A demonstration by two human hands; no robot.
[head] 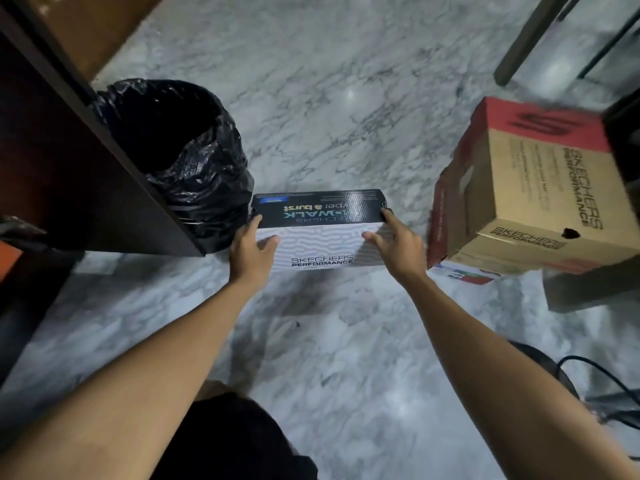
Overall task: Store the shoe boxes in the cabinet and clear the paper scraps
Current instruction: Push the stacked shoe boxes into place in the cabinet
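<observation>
Two-hand hold on shoe box.
Left hand (252, 244) and right hand (394, 241) extended forward, each grip clasping one end of Skechers shoe box (320, 230), thumbs on white patterned side.

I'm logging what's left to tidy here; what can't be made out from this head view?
- Inside of the black-bagged bin: too dark to see paper scraps.
- Dark wooden cabinet: cut off by the left edge; interior unseen.
- Stacked brown-and-red cardboard shoe boxes: motion-blurred, small print unreadable.
- Black-and-white shoe box: contents hidden by its lid.
</observation>
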